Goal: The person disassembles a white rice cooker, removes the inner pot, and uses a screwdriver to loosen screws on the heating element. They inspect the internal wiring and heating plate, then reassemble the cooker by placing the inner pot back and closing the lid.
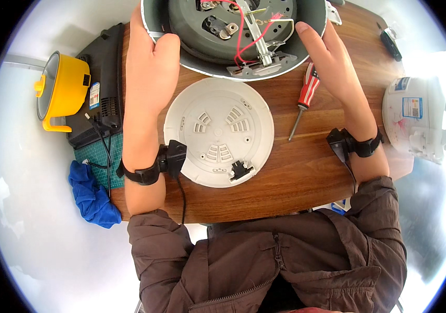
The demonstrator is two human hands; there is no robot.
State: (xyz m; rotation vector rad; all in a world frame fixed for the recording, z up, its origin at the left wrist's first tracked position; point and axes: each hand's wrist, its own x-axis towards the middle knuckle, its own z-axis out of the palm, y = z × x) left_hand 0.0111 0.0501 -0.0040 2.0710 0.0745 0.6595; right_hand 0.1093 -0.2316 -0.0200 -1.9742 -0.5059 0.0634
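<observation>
Wooden tabletop [212, 206] below left hand [155, 70] and right hand [333, 68], fingers pinching a round, grey, red-wired shell [207, 61]

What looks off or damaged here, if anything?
No clear spill or damage. The opened appliance, held by the left hand and right hand, has red wires exposed, and a round white cover lies separately on the table. A blue cloth sits crumpled at the left edge, looking untidy.
</observation>
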